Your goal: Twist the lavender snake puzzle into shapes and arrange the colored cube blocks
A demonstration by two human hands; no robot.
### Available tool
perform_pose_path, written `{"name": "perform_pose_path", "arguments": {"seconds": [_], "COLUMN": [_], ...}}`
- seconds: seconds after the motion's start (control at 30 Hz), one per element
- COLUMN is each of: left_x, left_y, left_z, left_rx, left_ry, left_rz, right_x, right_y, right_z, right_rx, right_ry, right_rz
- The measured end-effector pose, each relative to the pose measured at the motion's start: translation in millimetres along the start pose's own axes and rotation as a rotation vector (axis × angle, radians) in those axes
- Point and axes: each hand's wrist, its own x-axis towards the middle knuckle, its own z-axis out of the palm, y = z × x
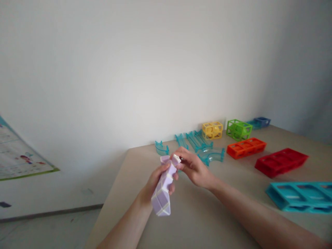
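A lilac and white twist puzzle [163, 192], made of linked wedge segments, is held as a nearly straight bar above the table's near left corner. My left hand [155, 181] wraps around its middle, with the lower end hanging free below the fist. My right hand [193, 166] pinches the top segments, which are bent over toward it.
On the beige table [197, 214] lie clear teal curved track pieces [210, 155], a yellow frame block [212, 130], a green one [239, 129], an orange block [246, 148], a red block [281, 162], a teal block [302, 196] and a blue one [261, 121]. A poster [18, 155] leans on the left wall.
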Motion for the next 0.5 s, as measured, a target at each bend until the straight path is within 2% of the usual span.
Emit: {"name": "perform_pose_path", "arguments": {"seconds": [0.1, 0.17, 0.33, 0.43, 0.5], "left_x": [-0.1, 1.2, 9.3, 10.7, 9.4], "left_y": [-0.2, -3.0, -12.3, -12.3, -10.7], "left_z": [-1.7, 0.8, 5.5, 1.8, -0.8], "left_rx": [0.009, 0.046, 0.343, 0.487, 0.521], "left_ry": [-0.039, -0.016, 0.311, 0.388, 0.381], "left_rz": [0.026, 0.121, 0.450, 0.550, 0.557], "right_x": [1.0, 1.0, 2.1, 5.1, 6.9], "right_y": [-2.4, 0.8, 15.7, 15.8, 13.3], "right_z": [-4.2, -7.3, -10.0, -7.9, -7.5], "right_rx": [0.029, 0.099, 0.335, 0.272, 0.222], "right_ry": [-0.057, -0.032, 0.151, 0.103, 0.029], "right_rz": [-0.071, -0.033, 0.226, 0.416, 0.466]}}
